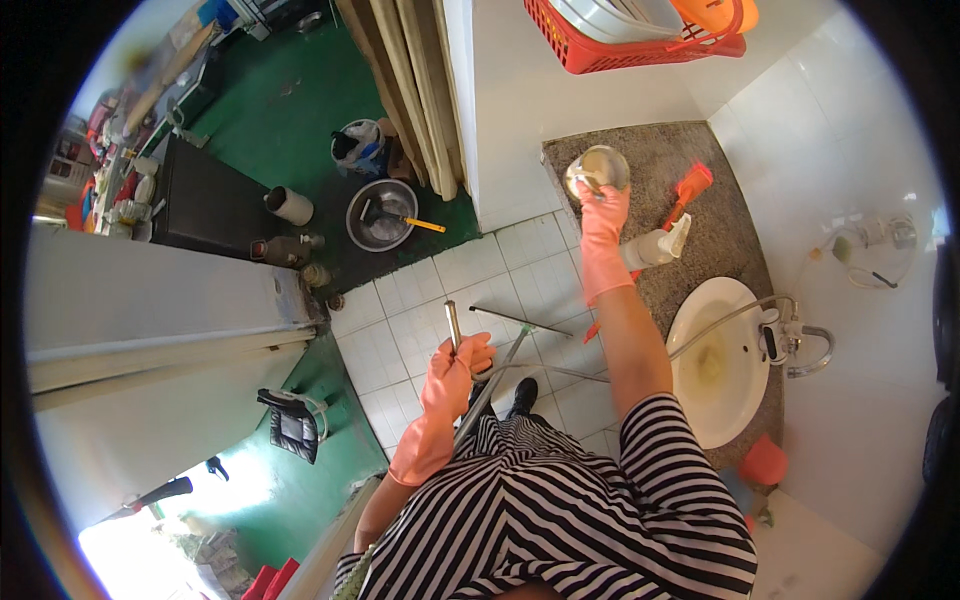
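My left hand (458,368), in a pink rubber glove, is closed around a slim metal hand sprayer (453,322). A grey hose (560,372) runs from it toward the sink faucet (795,342). Close by, a floor squeegee (526,329) with a green joint has its blade by the floor, its pole leaning toward my body. My gloved right hand (605,225) reaches over the stone counter (650,155) and grips a round, shiny bowl-like container (597,165) at the counter's corner. Beside that wrist are a whitish spray bottle (655,247) and an orange-red brush-like tool (690,185).
A white oval sink (700,400) is set in the counter. Above hangs a red basket (600,55) of basins. White tiles (455,265) meet green floor, where a metal basin (382,215), a bucket (360,145) and a folding chair (293,425) stand. A red scoop-like thing (763,460) is beyond the sink.
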Motion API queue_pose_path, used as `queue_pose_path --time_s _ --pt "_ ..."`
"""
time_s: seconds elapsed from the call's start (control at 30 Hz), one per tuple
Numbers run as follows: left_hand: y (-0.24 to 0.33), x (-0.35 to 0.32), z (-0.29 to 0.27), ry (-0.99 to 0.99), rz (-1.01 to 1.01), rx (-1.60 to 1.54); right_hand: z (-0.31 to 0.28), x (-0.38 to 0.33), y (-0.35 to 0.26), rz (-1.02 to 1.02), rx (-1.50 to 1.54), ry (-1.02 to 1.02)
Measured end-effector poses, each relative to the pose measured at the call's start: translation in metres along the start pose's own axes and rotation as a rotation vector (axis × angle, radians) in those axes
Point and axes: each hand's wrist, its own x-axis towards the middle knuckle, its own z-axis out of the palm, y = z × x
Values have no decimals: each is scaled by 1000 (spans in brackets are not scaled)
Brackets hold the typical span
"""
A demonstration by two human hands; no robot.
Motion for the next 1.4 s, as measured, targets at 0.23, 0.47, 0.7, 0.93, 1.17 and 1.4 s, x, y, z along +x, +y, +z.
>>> queue_pose_path --time_s 0.23,0.47,0.7,0.93,1.17,1.4 --pt "45 2 13 78 -19 221 -1 90 47 75 -190 199" --pt "31 37 3 -34 -45 110 2 51 2 105 -111 227" --pt "42 67 12 -169 -20 18 -42 -137 -78 493 262 -575" --pt "65 62 33 -103 -89 81 -60 -201 -167 73 -55 -1044" --pt "62 57 47 -129 -68 271 -57 -217 -125 199 -127 -1047" --pt "50 51 24 -275 -94 991 -96 -257 -121 406 15 -687"
